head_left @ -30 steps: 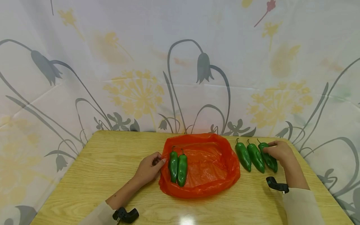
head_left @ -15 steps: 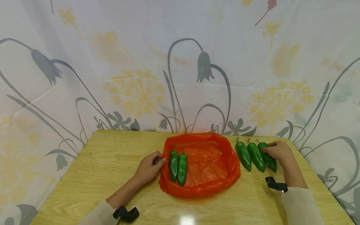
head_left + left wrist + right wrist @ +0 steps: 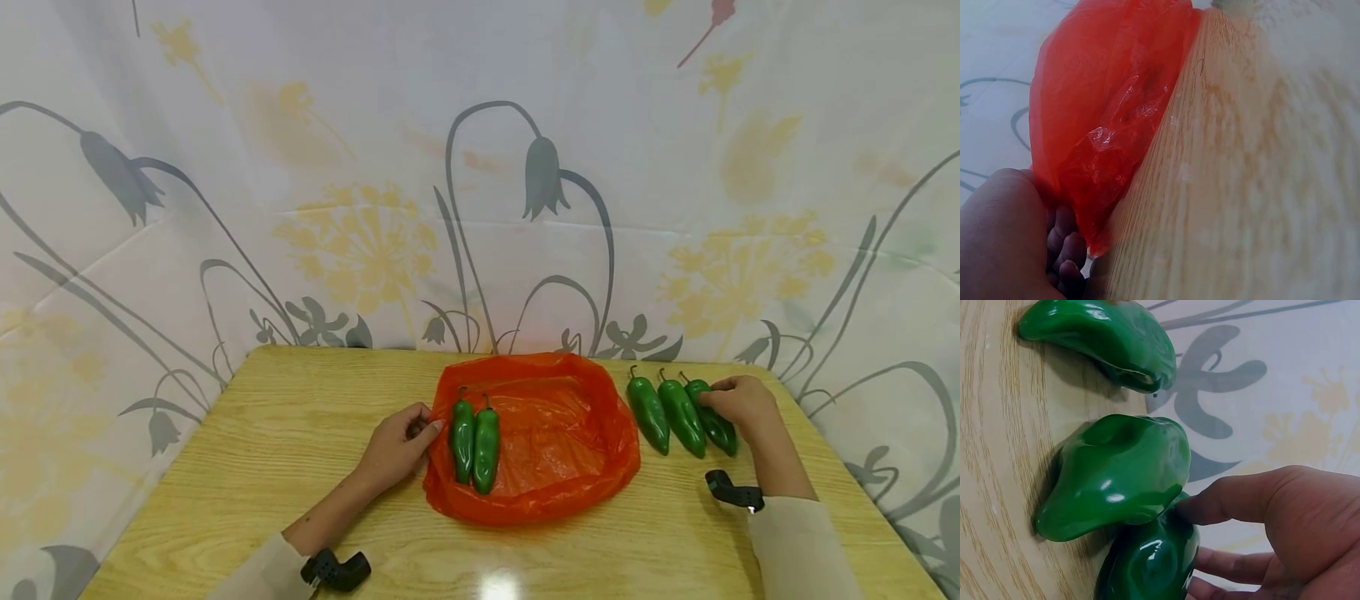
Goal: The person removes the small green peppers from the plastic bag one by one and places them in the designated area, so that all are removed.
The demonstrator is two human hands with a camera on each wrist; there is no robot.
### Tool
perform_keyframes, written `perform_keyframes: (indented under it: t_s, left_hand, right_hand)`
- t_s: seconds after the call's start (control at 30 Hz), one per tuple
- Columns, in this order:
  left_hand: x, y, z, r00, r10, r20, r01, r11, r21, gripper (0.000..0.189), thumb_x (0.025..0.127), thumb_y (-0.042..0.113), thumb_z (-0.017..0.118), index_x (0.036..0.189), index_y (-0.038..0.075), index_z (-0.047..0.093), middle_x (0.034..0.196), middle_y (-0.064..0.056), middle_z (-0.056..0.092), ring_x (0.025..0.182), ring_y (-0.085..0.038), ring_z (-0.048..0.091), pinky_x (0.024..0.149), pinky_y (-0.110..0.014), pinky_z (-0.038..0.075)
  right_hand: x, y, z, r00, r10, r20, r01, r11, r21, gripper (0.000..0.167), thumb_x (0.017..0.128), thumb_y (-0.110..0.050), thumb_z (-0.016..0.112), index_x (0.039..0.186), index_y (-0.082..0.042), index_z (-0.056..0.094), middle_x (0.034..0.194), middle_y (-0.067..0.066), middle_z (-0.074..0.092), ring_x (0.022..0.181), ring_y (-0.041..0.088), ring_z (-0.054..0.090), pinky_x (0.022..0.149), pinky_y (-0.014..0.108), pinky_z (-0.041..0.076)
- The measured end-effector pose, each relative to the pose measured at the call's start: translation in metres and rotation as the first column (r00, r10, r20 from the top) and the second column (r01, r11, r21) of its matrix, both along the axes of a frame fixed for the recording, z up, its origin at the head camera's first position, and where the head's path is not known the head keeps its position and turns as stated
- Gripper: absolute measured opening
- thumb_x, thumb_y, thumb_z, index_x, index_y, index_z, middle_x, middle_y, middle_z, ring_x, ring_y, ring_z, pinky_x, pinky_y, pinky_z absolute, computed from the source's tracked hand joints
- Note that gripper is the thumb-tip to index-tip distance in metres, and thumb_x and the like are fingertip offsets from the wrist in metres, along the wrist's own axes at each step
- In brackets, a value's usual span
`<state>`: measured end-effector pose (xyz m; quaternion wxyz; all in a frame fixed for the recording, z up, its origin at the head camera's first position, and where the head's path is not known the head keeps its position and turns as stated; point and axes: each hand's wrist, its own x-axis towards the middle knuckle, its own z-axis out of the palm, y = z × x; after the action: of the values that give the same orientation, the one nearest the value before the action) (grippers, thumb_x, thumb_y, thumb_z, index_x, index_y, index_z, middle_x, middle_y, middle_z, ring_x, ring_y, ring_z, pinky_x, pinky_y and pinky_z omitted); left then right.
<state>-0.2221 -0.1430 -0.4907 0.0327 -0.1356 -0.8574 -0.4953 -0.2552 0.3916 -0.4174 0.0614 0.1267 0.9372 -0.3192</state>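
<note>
Pinching the left edge of a red plastic bag (image 3: 536, 513) with our left hand (image 3: 397, 443), we keep the thumb against the plastic and the other fingers curled in. The bag sits with its mouth spread wide near the middle of the wooden table (image 3: 315, 400), and inside it, along the left wall, we see two green peppers side by side, an outer pepper (image 3: 462, 443) and an inner pepper (image 3: 487, 450), stems pointing away from us. With our right hand (image 3: 744, 407) we grip the rightmost pepper (image 3: 722, 431), thumb on one side and fingers on the other; it lies at the end of a row of three to the right of the bag. Just beside it we have the middle pepper (image 3: 683, 419), then, a little apart, the third pepper (image 3: 649, 415), close by the bag's right rim. At our wrists we wear a black left device (image 3: 335, 572) and a black right device (image 3: 735, 492). Behind the table we face a pale cloth (image 3: 375, 125) printed with grey bellflowers and yellow blossoms.
</note>
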Motion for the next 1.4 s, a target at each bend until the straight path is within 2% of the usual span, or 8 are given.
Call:
perform_keyframes:
  t_s: [0.27, 0.5, 0.83, 1.2, 1.4]
  left_hand:
    - [0.000, 0.000, 0.000, 1.000, 0.002, 0.004, -0.002, 1.000, -0.007, 0.011, 0.103, 0.026, 0.070, 0.094, 0.019, 0.069, 0.078, 0.007, 0.062, 0.071, -0.011, 0.055, 0.067, -0.025, 0.045]
    - [0.000, 0.000, 0.000, 1.000, 0.001, 0.005, -0.001, 1.000, -0.006, 0.011, 0.103, 0.025, 0.070, 0.095, 0.019, 0.069, 0.078, 0.007, 0.061, 0.071, -0.011, 0.055, 0.066, -0.025, 0.045]
    - [0.000, 0.000, -0.001, 1.000, 0.003, 0.007, -0.003, 1.000, -0.007, 0.010, 0.103, 0.024, 0.071, 0.095, 0.019, 0.069, 0.079, 0.007, 0.062, 0.071, -0.012, 0.055, 0.066, -0.026, 0.045]
    - [0.000, 0.000, -0.002, 1.000, 0.001, 0.005, -0.001, 1.000, -0.006, 0.010, 0.103, 0.025, 0.071, 0.095, 0.019, 0.069, 0.079, 0.007, 0.062, 0.071, -0.011, 0.055, 0.066, -0.025, 0.045]
    - [0.000, 0.000, 0.000, 1.000, 0.000, 0.010, 0.000, 1.000, -0.008, 0.011, 0.103, 0.026, 0.070, 0.095, 0.019, 0.069, 0.079, 0.007, 0.062, 0.070, -0.011, 0.055, 0.066, -0.025, 0.045]
  right_hand:
    - [0.003, 0.000, 0.007, 1.000, 0.001, -0.010, -0.001, 0.999, 0.036, 0.069, 0.102, -0.032, 0.061, 0.145, 0.019, 0.043, 0.146, 0.048, 0.038, 0.127, 0.066, 0.044, 0.100, 0.068, 0.047]
    - [0.005, -0.008, 0.016, 0.998, 0.017, -0.058, -0.014, 0.998, 0.054, 0.066, 0.103, -0.031, 0.062, 0.145, 0.018, 0.045, 0.144, 0.047, 0.043, 0.122, 0.063, 0.051, 0.093, 0.065, 0.051]
    - [0.010, -0.026, 0.028, 0.995, 0.058, -0.082, -0.056, 0.998, 0.036, 0.067, 0.106, -0.036, 0.057, 0.148, 0.014, 0.043, 0.146, 0.045, 0.045, 0.123, 0.061, 0.052, 0.092, 0.063, 0.052]
    - [0.010, -0.054, 0.032, 0.979, 0.132, -0.157, -0.129, 0.991, 0.027, 0.059, 0.106, -0.032, 0.060, 0.143, 0.013, 0.050, 0.134, 0.039, 0.059, 0.115, 0.055, 0.060, 0.089, 0.059, 0.055]
    - [0.014, -0.076, 0.041, 0.966, 0.184, -0.183, -0.178, 0.983, 0.048, 0.055, 0.105, -0.030, 0.063, 0.140, 0.011, 0.054, 0.128, 0.035, 0.064, 0.112, 0.052, 0.063, 0.089, 0.059, 0.055]
